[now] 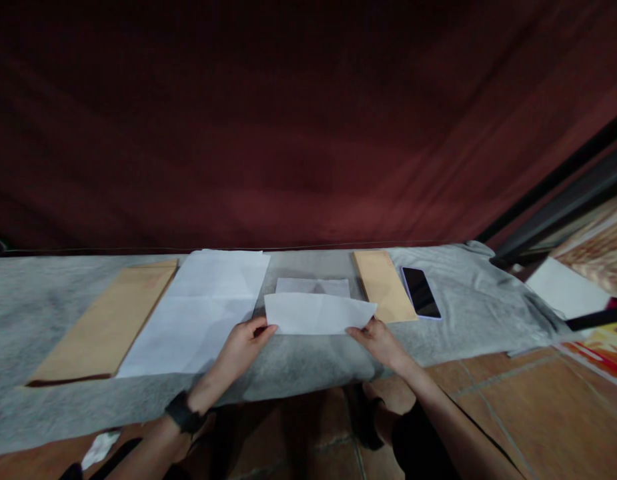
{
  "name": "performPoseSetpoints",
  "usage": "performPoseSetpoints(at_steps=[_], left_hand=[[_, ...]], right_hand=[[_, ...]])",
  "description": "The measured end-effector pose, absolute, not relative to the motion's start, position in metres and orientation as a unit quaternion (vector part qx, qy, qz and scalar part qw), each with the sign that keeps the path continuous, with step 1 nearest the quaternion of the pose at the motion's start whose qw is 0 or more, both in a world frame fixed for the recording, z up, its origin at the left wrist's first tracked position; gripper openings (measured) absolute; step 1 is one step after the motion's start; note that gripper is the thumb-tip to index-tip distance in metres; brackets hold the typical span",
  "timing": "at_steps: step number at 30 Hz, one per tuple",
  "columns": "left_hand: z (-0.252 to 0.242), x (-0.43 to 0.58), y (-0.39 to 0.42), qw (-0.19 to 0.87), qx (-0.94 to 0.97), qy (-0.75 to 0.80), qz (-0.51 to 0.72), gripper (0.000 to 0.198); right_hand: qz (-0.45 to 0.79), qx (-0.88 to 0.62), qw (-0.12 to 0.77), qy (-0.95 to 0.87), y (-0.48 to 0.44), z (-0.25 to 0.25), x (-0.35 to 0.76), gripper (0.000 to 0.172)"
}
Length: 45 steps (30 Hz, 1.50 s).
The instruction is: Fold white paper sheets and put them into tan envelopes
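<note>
Between my two hands a folded sheet of white paper [318, 315] is held up by its lower corners. My left hand [249, 340] pinches its left end, thumb on the near face. At the right end my right hand [377, 341] grips it the same way. Just behind it, partly covered, another piece of white paper [313, 286] lies on the grey cloth. Left of my hands is a stack of large white sheets [203, 313]. To the right, close beyond my right hand, lies a brown envelope [385, 283].
A pile of brown envelopes [108, 320] lies at the left on the grey cloth [308, 370]. A phone [421, 293] sits right of the single envelope. A dark red curtain [288, 133] hangs behind. Tiled floor [508, 393] shows below the cloth's front edge.
</note>
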<state>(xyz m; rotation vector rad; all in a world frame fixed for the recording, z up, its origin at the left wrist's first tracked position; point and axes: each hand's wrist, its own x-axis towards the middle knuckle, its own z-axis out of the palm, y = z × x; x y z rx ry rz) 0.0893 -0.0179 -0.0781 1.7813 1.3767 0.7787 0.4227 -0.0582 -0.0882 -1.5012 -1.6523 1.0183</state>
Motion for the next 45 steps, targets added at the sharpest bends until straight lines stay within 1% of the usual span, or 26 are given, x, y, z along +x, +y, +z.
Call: performPoseSetpoints(at_steps=[2, 6, 10, 14, 18, 21, 26, 31, 33, 35, 37, 38, 40, 43, 45], left_hand=[[-0.077, 0.089, -0.017, 0.399, 0.680, 0.532, 0.309, 0.028], [-0.073, 0.090, -0.017, 0.457, 0.651, 0.519, 0.314, 0.028], [-0.072, 0.093, -0.019, 0.468, 0.642, 0.519, 0.315, 0.036], [-0.067, 0.100, -0.019, 0.474, 0.621, 0.528, 0.332, 0.039], [-0.059, 0.103, -0.017, 0.521, 0.590, 0.526, 0.322, 0.041], [-0.057, 0.102, -0.016, 0.531, 0.576, 0.534, 0.318, 0.042], [-0.065, 0.094, -0.014, 0.526, 0.608, 0.507, 0.312, 0.037], [-0.067, 0.082, -0.008, 0.481, 0.652, 0.467, 0.355, 0.027], [-0.067, 0.079, -0.008, 0.475, 0.681, 0.441, 0.339, 0.023], [-0.067, 0.077, -0.010, 0.469, 0.709, 0.425, 0.310, 0.020], [-0.065, 0.076, -0.012, 0.463, 0.724, 0.417, 0.295, 0.021], [-0.064, 0.076, -0.014, 0.459, 0.723, 0.420, 0.300, 0.021], [-0.060, 0.077, -0.015, 0.440, 0.708, 0.446, 0.326, 0.022], [-0.055, 0.085, -0.014, 0.402, 0.673, 0.502, 0.365, 0.027], [-0.051, 0.093, -0.011, 0.390, 0.661, 0.517, 0.380, 0.032]], right_hand=[[0.432, -0.550, 0.358, -0.619, -0.058, -0.085, 0.422, 0.034], [0.525, -0.518, 0.377, -0.560, -0.059, -0.078, 0.424, 0.047], [0.531, -0.556, 0.371, -0.522, -0.055, -0.081, 0.423, 0.048], [0.506, -0.575, 0.394, -0.508, -0.050, -0.082, 0.418, 0.047], [0.541, -0.567, 0.405, -0.471, -0.047, -0.080, 0.414, 0.048], [0.568, -0.558, 0.406, -0.449, -0.049, -0.080, 0.415, 0.048], [0.592, -0.513, 0.396, -0.480, -0.054, -0.073, 0.420, 0.044], [0.504, -0.447, 0.366, -0.641, -0.051, -0.060, 0.426, 0.029], [0.474, -0.441, 0.345, -0.680, -0.051, -0.059, 0.426, 0.023], [0.474, -0.436, 0.314, -0.698, -0.054, -0.059, 0.424, 0.019], [0.487, -0.430, 0.296, -0.700, -0.059, -0.058, 0.423, 0.022], [0.490, -0.434, 0.299, -0.695, -0.060, -0.057, 0.422, 0.025], [0.477, -0.467, 0.334, -0.666, -0.062, -0.054, 0.422, 0.028], [0.438, -0.545, 0.432, -0.570, -0.059, -0.047, 0.424, 0.029], [0.431, -0.563, 0.500, -0.498, -0.054, -0.040, 0.425, 0.030]])
